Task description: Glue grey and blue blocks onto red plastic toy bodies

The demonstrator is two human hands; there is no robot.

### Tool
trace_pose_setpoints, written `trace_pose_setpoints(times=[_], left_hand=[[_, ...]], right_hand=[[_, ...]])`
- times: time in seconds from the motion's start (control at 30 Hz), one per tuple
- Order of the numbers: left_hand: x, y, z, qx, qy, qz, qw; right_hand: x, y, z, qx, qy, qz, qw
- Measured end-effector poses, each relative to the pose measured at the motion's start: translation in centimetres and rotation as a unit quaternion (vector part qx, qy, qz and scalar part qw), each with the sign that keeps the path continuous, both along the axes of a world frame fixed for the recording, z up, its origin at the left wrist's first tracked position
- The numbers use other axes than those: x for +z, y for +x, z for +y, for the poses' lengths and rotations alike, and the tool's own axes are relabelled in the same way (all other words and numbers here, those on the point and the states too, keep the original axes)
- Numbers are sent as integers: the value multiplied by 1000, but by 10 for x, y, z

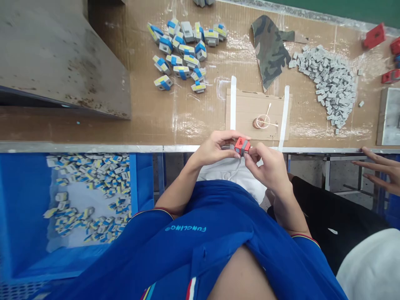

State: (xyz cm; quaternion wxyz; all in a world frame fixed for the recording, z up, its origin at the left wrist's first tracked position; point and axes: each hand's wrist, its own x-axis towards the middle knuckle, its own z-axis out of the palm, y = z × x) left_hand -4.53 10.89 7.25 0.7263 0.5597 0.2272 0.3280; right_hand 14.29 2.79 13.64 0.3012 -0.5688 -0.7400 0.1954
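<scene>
Just off the front edge of the table, my left hand [215, 148] pinches a small red plastic block with a grey band [242, 146] between thumb and fingers. My right hand [267, 164] is closed at the block's right lower corner, its thumb and fingertips pressed against it. Behind the hands lies a cardboard pad [243, 110] held down with white tape strips. On that pad stands a small round pot [260, 122] with cotton swabs [268, 110] across it.
Grey-blue-yellow blocks [183, 50] are grouped at the back; more fill a blue bin [23, 200] at lower left. A camouflage cloth [269, 50], small grey pieces [334, 83], red parts [374, 36] and a metal chute [62, 54] share the table. Another person's hand [383, 168] is at right.
</scene>
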Motion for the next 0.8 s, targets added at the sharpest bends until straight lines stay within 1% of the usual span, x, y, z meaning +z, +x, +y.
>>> trace_pose_setpoints(times=[0.07, 0.1, 0.13, 0.2, 0.23, 0.27, 0.37, 0.4, 0.43, 0.5, 0.57, 0.7, 0.8], left_hand=[[2, 1, 0, -9, 26, 3, 1000], [3, 2, 0, -12, 34, 5, 999], [4, 2, -1, -14, 37, 7, 999], [4, 3, -2, -9, 31, 15, 999], [3, 3, -2, -4, 25, 20, 999], [3, 3, -3, 1, 17, 23, 1000], [1, 2, -3, 0, -1, 31, 1000], [0, 2, -2, 1, -5, 35, 999], [-1, 2, -2, 5, -7, 38, 999], [-2, 3, -2, 20, -10, 44, 999], [-5, 3, -2, 33, -9, 47, 998], [-8, 3, -2, 41, -9, 45, 998], [-8, 2, -3, 36, -13, 43, 998]], right_hand=[[8, 4, -2, 15, 13, -74, 997], [11, 6, -3, 20, 14, -95, 995], [12, 9, -4, 25, 11, -99, 995], [12, 17, -3, 21, 5, -60, 998], [9, 23, -2, 0, 9, -26, 1000], [5, 29, 0, -36, 18, 11, 999], [-14, 47, 10, -162, 28, 113, 980], [-21, 51, 14, -184, 20, 140, 973], [-27, 54, 18, -190, 9, 160, 968], [-35, 55, 26, -183, -8, 176, 967], [-37, 52, 33, -177, -7, 169, 970], [-26, 47, 44, -167, 5, 125, 978], [-15, 51, 53, -113, -23, 68, 991]])
